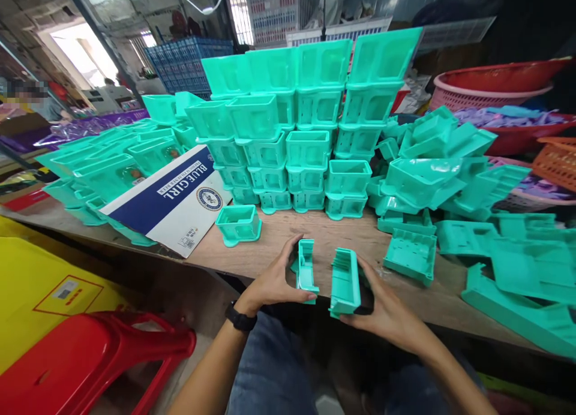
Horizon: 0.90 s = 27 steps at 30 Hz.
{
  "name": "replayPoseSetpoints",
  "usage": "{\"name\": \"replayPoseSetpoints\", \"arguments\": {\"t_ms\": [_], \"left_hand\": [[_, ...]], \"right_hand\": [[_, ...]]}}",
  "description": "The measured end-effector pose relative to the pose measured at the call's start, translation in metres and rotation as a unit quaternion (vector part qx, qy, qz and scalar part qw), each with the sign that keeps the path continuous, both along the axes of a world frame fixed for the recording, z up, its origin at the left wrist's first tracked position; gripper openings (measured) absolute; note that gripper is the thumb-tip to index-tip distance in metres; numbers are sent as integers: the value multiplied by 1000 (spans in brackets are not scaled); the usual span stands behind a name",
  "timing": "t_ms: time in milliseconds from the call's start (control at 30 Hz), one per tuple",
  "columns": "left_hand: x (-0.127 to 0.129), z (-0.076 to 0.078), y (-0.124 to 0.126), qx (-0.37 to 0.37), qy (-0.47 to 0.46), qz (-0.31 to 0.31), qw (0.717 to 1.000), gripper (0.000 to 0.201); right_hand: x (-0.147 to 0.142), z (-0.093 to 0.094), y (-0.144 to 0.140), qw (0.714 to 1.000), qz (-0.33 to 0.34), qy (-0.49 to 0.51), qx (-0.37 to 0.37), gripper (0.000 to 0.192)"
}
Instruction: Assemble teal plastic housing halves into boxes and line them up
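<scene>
Head view: at the near edge of the counter [281, 230], the left hand [272, 281] pinches a narrow green part [306, 272] between thumb and fingers, and the right hand [387, 307] likewise grips a wider green part [346, 283], both parts facing each other and apart. Loose green pieces [411, 253] lie heaped towards the right edge; one upright green box [238, 224] stands beside a printed carton panel [173, 202]. Stacked green boxes [308, 150] rise towards the far edge.

slim green shell [306, 274], wider green shell [345, 283], held apart
</scene>
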<state>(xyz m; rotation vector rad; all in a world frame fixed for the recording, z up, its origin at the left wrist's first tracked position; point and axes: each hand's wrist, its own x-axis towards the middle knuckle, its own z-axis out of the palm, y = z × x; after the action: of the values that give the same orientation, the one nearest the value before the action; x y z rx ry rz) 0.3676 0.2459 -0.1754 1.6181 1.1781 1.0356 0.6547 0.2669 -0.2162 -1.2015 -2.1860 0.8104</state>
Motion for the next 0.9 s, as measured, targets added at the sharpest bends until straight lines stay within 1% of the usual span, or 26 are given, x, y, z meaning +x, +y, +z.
{"name": "replayPoseSetpoints", "arguments": {"t_ms": [100, 200, 300, 500, 700, 900], "left_hand": [[8, -1, 0, -9, 23, -25, 999, 127], [11, -3, 0, -9, 29, -46, 998, 126], [9, -5, 0, -6, 25, -47, 999, 122], [8, -7, -1, -43, 30, -47, 997, 128], [15, -8, -2, -20, 39, -38, 998, 127], [15, -10, -1, 1, 50, -34, 998, 124]], "right_hand": [[-21, 6, 1, 997, 58, 29, -33, 113], [-27, 7, 3, 995, 85, 42, -37, 115], [-23, 5, 4, 995, 86, 46, -29, 115], [-21, 6, 3, 996, 84, 36, -22, 114], [-26, 7, 3, 996, 82, 35, 16, 113], [-25, 9, 3, 996, 74, 44, 20, 114]]}}
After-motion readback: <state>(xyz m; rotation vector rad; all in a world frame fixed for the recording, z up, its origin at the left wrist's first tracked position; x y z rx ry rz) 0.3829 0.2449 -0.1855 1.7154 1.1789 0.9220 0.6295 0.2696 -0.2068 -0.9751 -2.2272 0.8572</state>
